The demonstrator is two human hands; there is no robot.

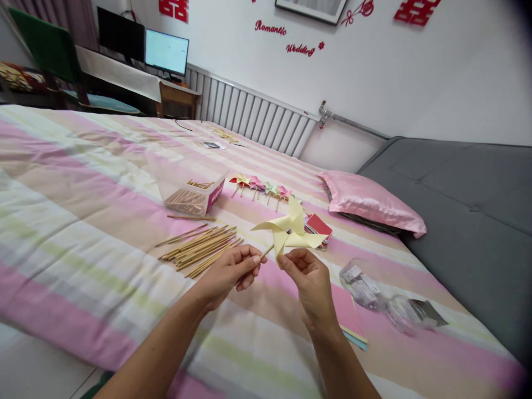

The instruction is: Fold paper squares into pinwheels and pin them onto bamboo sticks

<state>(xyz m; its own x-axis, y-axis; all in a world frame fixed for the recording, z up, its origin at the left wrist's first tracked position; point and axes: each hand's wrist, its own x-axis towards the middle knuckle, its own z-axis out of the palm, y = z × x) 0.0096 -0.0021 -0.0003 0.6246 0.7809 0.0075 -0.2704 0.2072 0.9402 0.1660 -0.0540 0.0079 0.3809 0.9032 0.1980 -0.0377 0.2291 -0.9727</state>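
Observation:
A pale yellow paper pinwheel [296, 224] on a thin wooden stick is held up over the bed, a small round fastener at its centre. My left hand [241, 267] is closed in a pinch around the stick [267, 252]. With thumb and fingers closed, my right hand [305, 274] pinches the lower blade of the pinwheel. Just left of my left hand lies a loose pile of wooden sticks [201, 246]. Partly hidden by my right arm, a stack of coloured paper [351, 318] shows pink and blue sheets.
A clear plastic box [214, 194] with more sticks stands behind the pile. Several finished pinwheels [255, 183] lie in a row beyond. Red-topped paper squares [319, 226], plastic packets [359, 284] and a pink pillow [369, 199] are to the right. Striped bedding [137, 266] wrinkles underneath.

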